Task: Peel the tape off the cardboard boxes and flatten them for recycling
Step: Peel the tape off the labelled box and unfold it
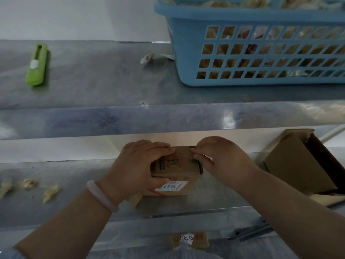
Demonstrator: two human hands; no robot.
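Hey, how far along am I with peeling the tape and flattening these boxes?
Done: some tape seems off, judging by crumpled scraps lying left of you. In hand: your left hand grips the small box while your right hand pinches at its top edge, apparently starting tape. Left: that box and the open box on the right both stand unflattened.

My left hand [138, 165] grips the small cardboard box [177, 171] on the counter [74, 174]; my right hand [222, 161] pinches its top edge. An open box [296, 165] lies right. A green cutter [38, 64] and blue basket [261, 53] sit on the higher ledge [112, 81].
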